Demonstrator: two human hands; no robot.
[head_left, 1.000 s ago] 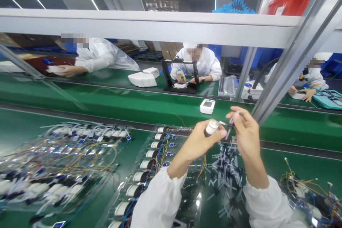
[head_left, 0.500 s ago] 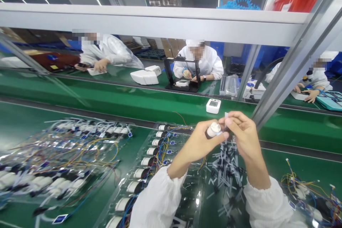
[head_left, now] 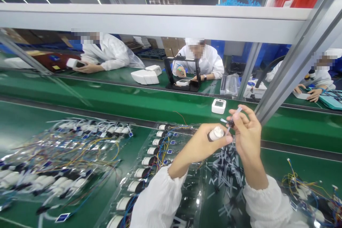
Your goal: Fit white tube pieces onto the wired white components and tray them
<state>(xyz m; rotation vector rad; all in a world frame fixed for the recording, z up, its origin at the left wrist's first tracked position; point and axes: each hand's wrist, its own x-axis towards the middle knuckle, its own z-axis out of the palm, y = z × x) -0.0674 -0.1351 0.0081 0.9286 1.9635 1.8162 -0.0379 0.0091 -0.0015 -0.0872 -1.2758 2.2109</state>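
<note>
My left hand [head_left: 199, 144] is closed around a small cylindrical motor pump [head_left: 217, 133], whose white end faces up between thumb and fingers. Just right of it, my right hand [head_left: 248, 137] pinches a short clear tube piece with a dark joint [head_left: 231, 123], its upper end sticking out above the thumb. The tube's lower end comes close to the pump and left thumb; whether it touches the pump I cannot tell. Beneath both hands lies a pile of similar tube pieces [head_left: 227, 167] on the green table.
A row of wired pumps [head_left: 141, 173] lies on plastic to the left, with more tubed pumps [head_left: 40, 181] beyond. Loose wired parts [head_left: 304, 192] sit at the right. A white device [head_left: 218, 106] is on the green belt [head_left: 120, 103], near a metal post [head_left: 291, 57]. Co-workers sit opposite.
My right hand has turned and its fingers have spread, tilting the tube piece and showing its dark joint. The white device has shifted right. A co-worker at left now holds up a white device.
</note>
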